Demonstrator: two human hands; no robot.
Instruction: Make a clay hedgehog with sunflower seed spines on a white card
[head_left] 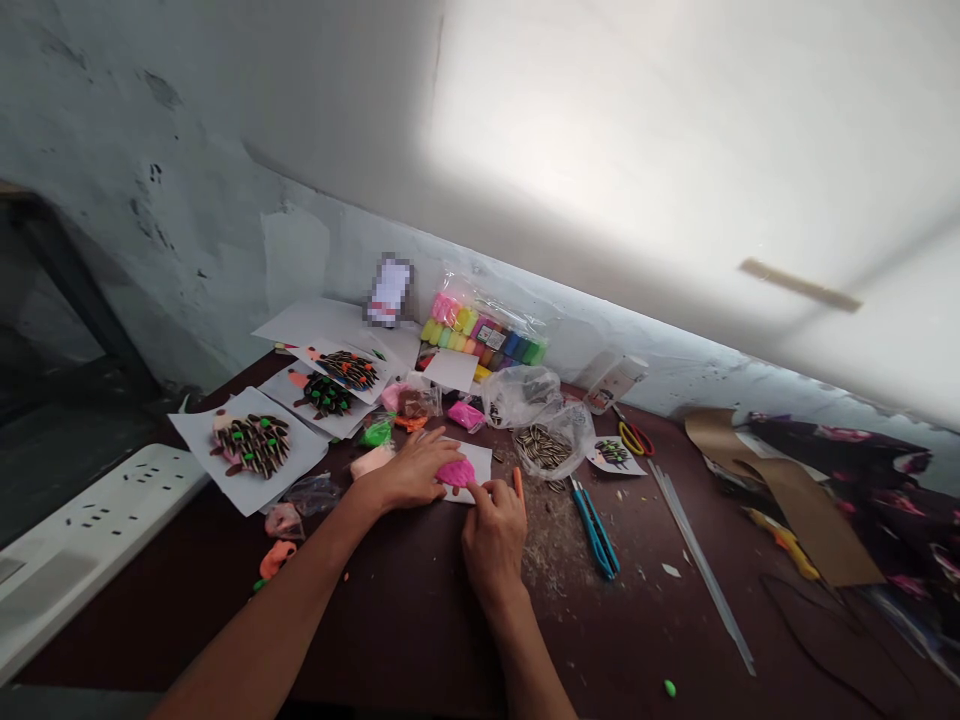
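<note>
The person's left hand (420,465) lay low and flattened, its fingers slightly apart, over the left part of a small white card (482,462), so I couldn't see that side of it. On the card, around the middle of the tabletop (420,610), sat a flat lump of pink clay (456,472), its left end close against those fingers and partly lost behind them. The right hand (495,540) was curled, a fingertip at the clay's lower right edge; its other fingers were folded out of sight, and I couldn't tell whether they pinched anything. An orange stick (518,484) showed just beside its knuckles, its lower end hidden. Toward the tabletop's back edge, the crumpled film of a plastic bag (577,430) blurred the outlines of some striped seeds (541,447), and an upright object (390,288) near the wall was too blocky to read. Along the left edge, a white power strip (97,530) ran out of view; by the right edge, a dark flowered cloth (885,490) was likewise cut off.
</note>
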